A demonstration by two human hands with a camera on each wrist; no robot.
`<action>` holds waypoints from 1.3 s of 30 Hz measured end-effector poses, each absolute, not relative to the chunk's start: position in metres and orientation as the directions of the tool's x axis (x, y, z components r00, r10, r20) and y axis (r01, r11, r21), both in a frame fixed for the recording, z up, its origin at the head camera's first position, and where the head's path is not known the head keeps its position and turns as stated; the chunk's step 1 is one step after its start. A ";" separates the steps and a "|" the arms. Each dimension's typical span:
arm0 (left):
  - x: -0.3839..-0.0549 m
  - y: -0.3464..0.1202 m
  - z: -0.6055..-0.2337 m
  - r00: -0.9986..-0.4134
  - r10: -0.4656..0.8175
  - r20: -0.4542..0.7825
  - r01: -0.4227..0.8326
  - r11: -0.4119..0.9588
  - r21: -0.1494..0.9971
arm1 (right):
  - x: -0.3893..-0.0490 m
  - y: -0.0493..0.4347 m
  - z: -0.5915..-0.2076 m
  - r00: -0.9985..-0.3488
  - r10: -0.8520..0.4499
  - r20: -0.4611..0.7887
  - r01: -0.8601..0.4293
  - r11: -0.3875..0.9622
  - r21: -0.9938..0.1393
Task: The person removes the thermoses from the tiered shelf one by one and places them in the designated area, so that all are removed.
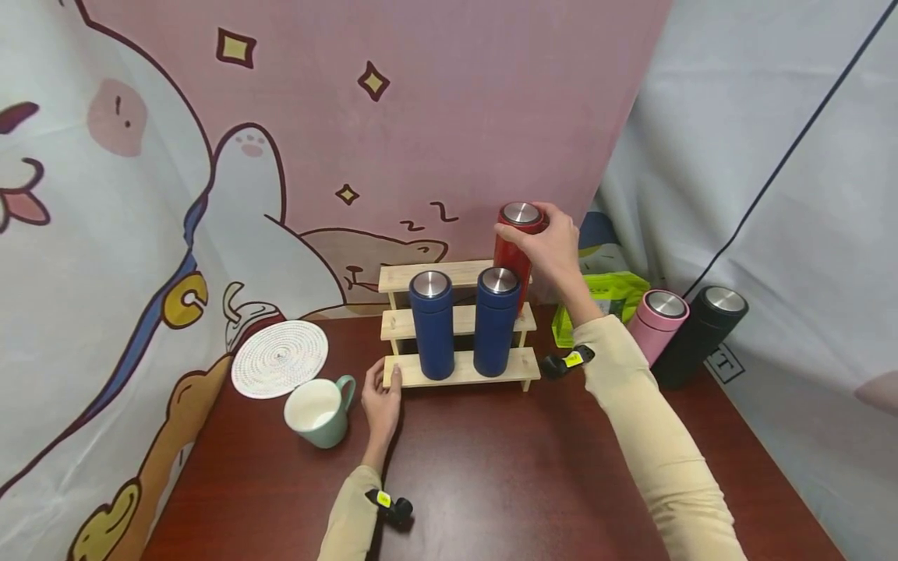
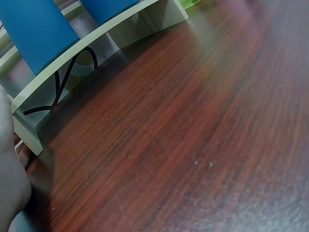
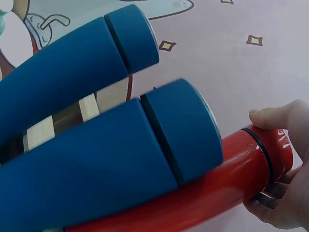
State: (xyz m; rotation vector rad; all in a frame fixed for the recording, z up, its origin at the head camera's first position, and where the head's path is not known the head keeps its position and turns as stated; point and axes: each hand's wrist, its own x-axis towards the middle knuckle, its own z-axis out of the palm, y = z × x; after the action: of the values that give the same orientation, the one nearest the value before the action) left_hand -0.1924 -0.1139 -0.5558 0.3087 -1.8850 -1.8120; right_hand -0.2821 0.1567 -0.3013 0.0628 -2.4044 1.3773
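Note:
My right hand grips a red thermos bottle around its lid end. In the right wrist view, the thumb and fingers wrap the red bottle near its black ring. It is upright at the right end of a three-tier wooden rack; its base is mostly hidden, so I cannot tell which step it touches. Two blue thermos bottles, a left one and a right one, stand on the lowest step. My left hand holds that step's left end, thumb on top.
To the left are a mint-green mug and a round white woven mat. At the right stand a pink thermos, a black thermos and a bright green packet. Printed cloth hangs behind the brown table.

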 end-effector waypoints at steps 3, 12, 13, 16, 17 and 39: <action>-0.192 -0.114 -0.557 -0.848 -0.493 0.196 0.178 0.085 0.980 | -0.279 0.165 -0.301 -0.926 0.157 0.343 -0.212 0.534 -0.818; -0.194 -0.114 -0.556 -0.845 -0.497 0.196 0.178 0.083 0.980 | -0.268 0.184 -0.297 -0.894 0.224 0.388 -0.214 0.549 -0.808; -0.194 -0.114 -0.556 -0.846 -0.495 0.196 0.179 0.082 0.980 | -0.266 0.187 -0.297 -0.889 0.231 0.396 -0.218 0.546 -0.809; -0.195 -0.114 -0.556 -0.849 -0.492 0.193 0.179 0.076 0.981 | -0.261 0.193 -0.296 -0.879 0.244 0.410 -0.226 0.544 -0.808; -0.195 -0.114 -0.557 -0.849 -0.492 0.192 0.178 0.077 0.981 | -0.259 0.196 -0.296 -0.878 0.247 0.411 -0.227 0.542 -0.809; -0.193 -0.116 -0.556 -0.850 -0.491 0.189 0.172 0.080 0.982 | -0.224 0.227 -0.322 -0.860 0.320 0.398 -0.144 0.595 -0.791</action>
State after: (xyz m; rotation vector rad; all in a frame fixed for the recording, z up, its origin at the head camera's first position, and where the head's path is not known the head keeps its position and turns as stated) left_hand -0.1933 -0.1159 -0.5564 0.3140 -1.8847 -1.8219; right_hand -0.2240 0.2274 -0.3220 -0.1393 -2.3148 1.2110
